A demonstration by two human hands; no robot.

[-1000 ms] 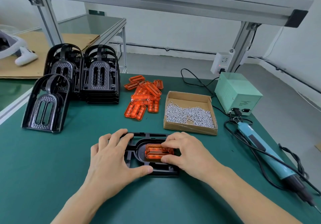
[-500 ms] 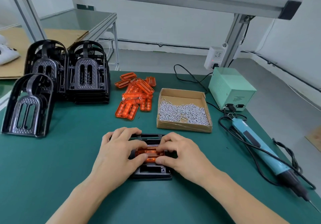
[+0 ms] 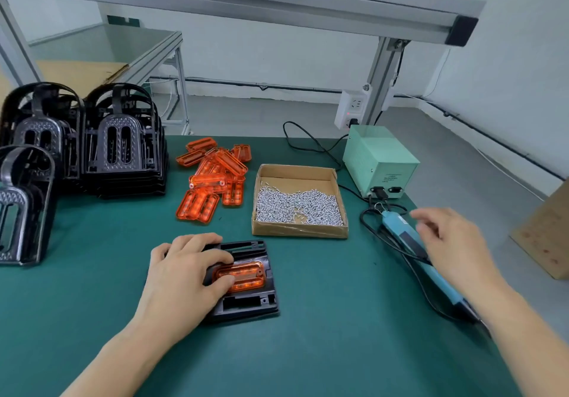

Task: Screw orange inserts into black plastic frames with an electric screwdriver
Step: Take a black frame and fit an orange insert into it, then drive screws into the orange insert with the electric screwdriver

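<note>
The right hand (image 3: 452,242) has left the orange insert (image 3: 243,276) and now hovers, fingers loosely spread and blurred, over the blue electric screwdriver (image 3: 412,242) lying on the green surface (image 3: 323,335). To the far left stand stacks of black frames (image 3: 120,141). One black frame (image 3: 246,298) lies flat near the front with the insert seated in it; the left hand (image 3: 184,276) presses both down with curved fingers. Behind sit the cardboard box of screws (image 3: 298,202) and a pile of loose inserts (image 3: 212,174).
</note>
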